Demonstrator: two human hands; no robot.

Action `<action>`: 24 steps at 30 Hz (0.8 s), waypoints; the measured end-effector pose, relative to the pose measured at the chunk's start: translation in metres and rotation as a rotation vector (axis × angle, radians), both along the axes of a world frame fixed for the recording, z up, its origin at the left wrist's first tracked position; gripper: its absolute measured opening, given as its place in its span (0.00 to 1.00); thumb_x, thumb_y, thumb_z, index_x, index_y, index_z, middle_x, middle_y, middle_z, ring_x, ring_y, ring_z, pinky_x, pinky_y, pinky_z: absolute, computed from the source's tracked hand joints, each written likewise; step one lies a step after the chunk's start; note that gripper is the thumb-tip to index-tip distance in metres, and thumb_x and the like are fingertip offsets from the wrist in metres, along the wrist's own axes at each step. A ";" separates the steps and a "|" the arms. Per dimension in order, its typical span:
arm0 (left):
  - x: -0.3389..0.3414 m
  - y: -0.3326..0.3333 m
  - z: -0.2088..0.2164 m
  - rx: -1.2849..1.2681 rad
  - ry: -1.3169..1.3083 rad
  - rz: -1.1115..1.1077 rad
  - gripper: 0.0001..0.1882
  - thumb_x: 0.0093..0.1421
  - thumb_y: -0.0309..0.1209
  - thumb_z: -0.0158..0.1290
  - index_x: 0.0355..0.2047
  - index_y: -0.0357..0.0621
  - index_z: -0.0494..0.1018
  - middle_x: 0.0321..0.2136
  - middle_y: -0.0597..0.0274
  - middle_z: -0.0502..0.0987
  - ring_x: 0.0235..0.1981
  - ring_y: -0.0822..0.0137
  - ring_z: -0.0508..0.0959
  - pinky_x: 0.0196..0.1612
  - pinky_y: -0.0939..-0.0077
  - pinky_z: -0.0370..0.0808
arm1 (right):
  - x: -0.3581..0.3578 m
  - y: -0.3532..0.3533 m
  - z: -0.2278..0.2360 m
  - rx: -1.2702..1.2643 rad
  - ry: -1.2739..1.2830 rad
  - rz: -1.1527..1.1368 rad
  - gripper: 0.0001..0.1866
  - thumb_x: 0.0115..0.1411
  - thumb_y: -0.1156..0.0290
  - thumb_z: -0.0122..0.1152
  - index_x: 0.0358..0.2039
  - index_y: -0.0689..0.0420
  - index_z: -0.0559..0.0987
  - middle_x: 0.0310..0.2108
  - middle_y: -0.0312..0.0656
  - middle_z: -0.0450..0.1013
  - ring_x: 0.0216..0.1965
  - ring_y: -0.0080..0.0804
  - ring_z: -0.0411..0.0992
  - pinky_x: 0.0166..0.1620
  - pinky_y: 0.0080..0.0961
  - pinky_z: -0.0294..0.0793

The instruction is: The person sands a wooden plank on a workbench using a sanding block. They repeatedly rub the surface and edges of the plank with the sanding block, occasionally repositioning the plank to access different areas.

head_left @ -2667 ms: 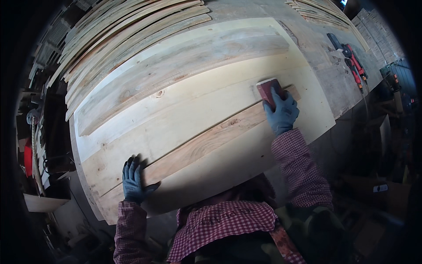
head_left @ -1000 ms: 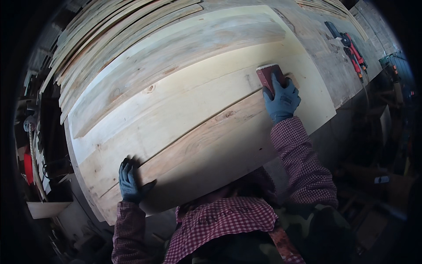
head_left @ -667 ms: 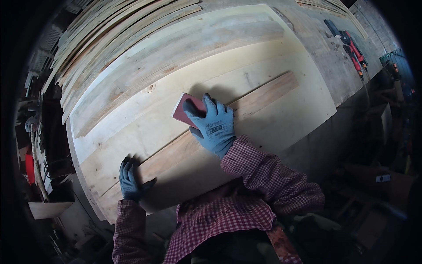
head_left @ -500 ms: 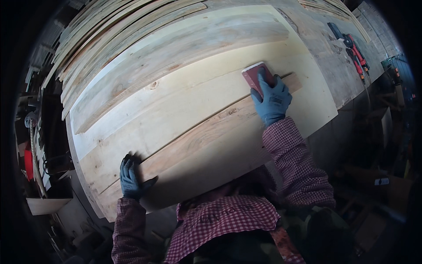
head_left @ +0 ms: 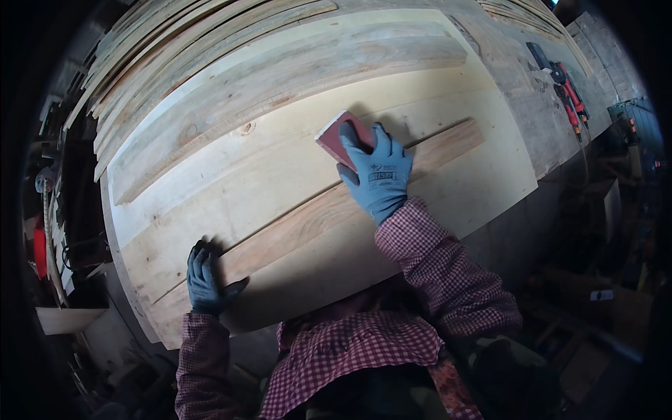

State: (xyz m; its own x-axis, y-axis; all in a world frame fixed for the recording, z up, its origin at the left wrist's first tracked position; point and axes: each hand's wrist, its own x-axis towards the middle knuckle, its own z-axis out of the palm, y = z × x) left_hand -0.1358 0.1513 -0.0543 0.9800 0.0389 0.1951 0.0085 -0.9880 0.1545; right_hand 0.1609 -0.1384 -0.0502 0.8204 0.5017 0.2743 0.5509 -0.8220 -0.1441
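A narrow wooden board (head_left: pixel 308 220) lies slantwise across a pale plywood sheet (head_left: pixel 504 143). My left hand (head_left: pixel 206 283), in a blue-grey glove, holds the board near its left end, fingers over the far edge and thumb spread toward the near side. My right hand (head_left: pixel 381 168), gloved too, is closed around a reddish-brown sanding block (head_left: pixel 339 136) with a pale edge. Hand and block are over the board's far edge, right of its middle. The block's underside is hidden, so contact with the board cannot be told.
Farther back on the sheet lies a wider greyish board (head_left: pixel 280 80). Long rough slats (head_left: pixel 175 42) are stacked at the far left, and more slats (head_left: pixel 521 17) lie at the far right. Red-and-black tools (head_left: pixel 570 98) rest on the worktable (head_left: pixel 504 77) at right.
My right hand has slid left along the board with the sanding block. My left hand has stayed in about the same place on the board.
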 end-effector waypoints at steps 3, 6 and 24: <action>-0.003 0.003 -0.004 -0.022 -0.010 -0.001 0.52 0.42 0.52 0.71 0.61 0.38 0.62 0.60 0.43 0.67 0.61 0.39 0.66 0.63 0.45 0.65 | 0.058 -0.069 -0.007 -0.001 0.010 -0.246 0.36 0.58 0.48 0.64 0.67 0.33 0.65 0.59 0.58 0.61 0.54 0.57 0.65 0.50 0.57 0.65; -0.001 0.001 -0.006 -0.028 -0.025 0.007 0.52 0.42 0.53 0.71 0.61 0.38 0.62 0.59 0.43 0.67 0.61 0.38 0.66 0.63 0.44 0.65 | 0.061 -0.078 -0.011 -0.105 -0.147 -0.406 0.36 0.57 0.48 0.64 0.66 0.34 0.66 0.59 0.58 0.61 0.53 0.55 0.66 0.49 0.56 0.67; 0.003 -0.002 -0.001 -0.073 -0.045 0.009 0.49 0.43 0.48 0.69 0.62 0.39 0.64 0.62 0.44 0.67 0.63 0.41 0.65 0.65 0.47 0.63 | 0.072 -0.111 -0.013 -0.121 -0.044 -0.487 0.36 0.58 0.46 0.64 0.66 0.32 0.65 0.60 0.58 0.61 0.57 0.57 0.64 0.53 0.58 0.64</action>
State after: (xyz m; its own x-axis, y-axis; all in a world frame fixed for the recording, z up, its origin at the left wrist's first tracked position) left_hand -0.1328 0.1489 -0.0556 0.9699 0.0634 0.2353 0.0086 -0.9739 0.2270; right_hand 0.2331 -0.2490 -0.0627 0.9561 0.0933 0.2779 0.1022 -0.9946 -0.0175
